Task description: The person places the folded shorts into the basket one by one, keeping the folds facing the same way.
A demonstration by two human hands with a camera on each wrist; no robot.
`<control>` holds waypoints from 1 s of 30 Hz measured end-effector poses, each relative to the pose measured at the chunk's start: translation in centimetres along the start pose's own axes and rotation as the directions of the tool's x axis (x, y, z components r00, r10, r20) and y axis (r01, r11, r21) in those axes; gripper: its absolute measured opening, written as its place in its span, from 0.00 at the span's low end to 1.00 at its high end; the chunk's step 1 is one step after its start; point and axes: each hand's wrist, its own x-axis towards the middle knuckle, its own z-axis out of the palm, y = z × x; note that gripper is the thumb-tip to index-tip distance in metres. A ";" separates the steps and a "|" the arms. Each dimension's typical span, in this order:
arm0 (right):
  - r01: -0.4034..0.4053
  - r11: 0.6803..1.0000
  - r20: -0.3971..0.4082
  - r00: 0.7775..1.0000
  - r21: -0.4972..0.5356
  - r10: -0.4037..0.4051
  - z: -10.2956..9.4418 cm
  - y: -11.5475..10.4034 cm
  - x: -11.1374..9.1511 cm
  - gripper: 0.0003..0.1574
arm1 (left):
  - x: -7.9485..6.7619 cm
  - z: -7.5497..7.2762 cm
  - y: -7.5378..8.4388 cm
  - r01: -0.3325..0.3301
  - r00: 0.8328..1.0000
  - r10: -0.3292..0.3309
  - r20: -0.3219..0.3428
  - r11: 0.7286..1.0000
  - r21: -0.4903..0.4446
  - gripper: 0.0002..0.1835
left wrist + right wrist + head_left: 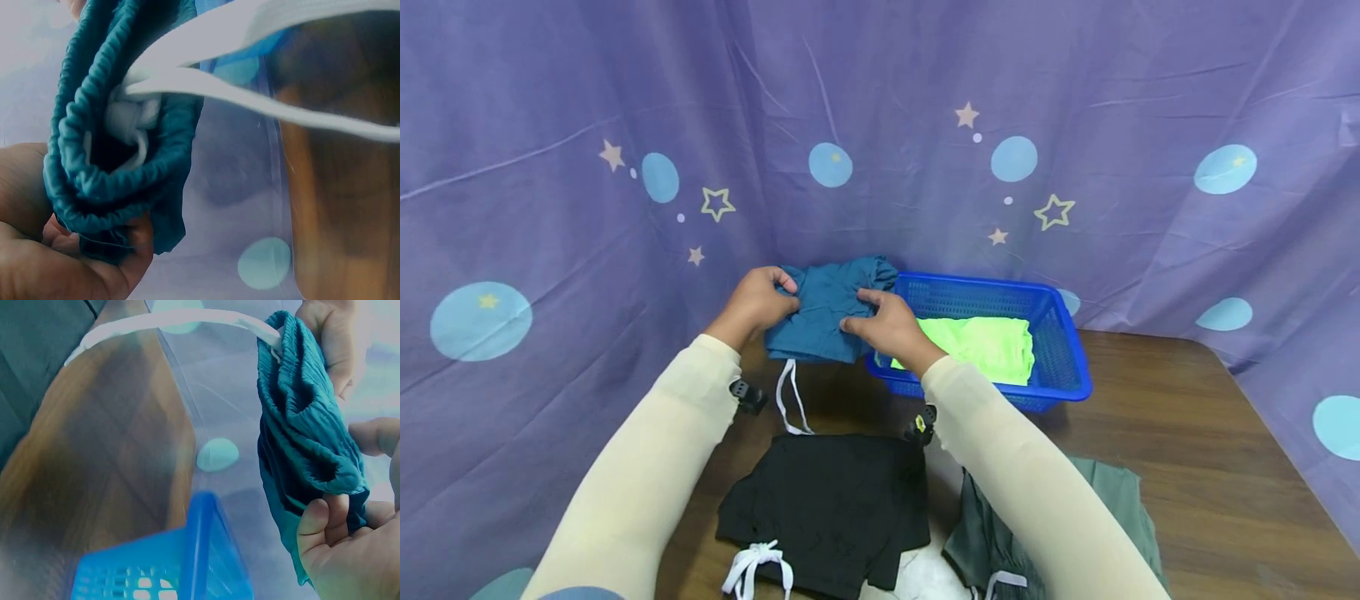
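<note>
Folded teal shorts [823,310] are held up above the back of the table, left of the blue basket. My left hand [760,302] grips their left side, thumb on the near face. On the right side, my right hand [891,329] pinches the cloth between thumb and fingers. The left wrist view shows the gathered elastic waistband [75,144] doubled over, fingers curled round its end. A white drawstring [792,404] dangles from it toward the black shorts [842,500]. In the right wrist view the folded layers [306,425] sit between both hands.
The blue plastic basket [1078,367] stands at the back, with neon yellow-green folded cloth [992,346] inside. A grey-green garment [1112,500] lies at the front right, partly behind my right forearm. Whitish cloth [925,575] shows beside the black shorts. A purple patterned curtain [910,208] hangs behind the wooden table [1195,433].
</note>
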 end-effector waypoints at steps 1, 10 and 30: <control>-0.006 1.000 -0.003 1.000 0.007 0.006 -0.3 0.2 0.0 0.43 | 0.1 0.3 0.3 0.000 1.000 0.000 0.001 1.000 -0.004 0.10; -0.020 0.999 -0.052 0.998 0.044 0.022 -4.2 1.0 -0.5 0.41 | 0.9 2.5 3.3 -0.005 1.000 0.006 0.018 0.999 -0.051 0.10; -0.092 0.993 -0.203 0.973 0.076 0.106 -12.3 3.7 -2.6 0.37 | 2.1 8.2 10.7 -0.076 0.992 0.081 0.097 0.996 -0.051 0.08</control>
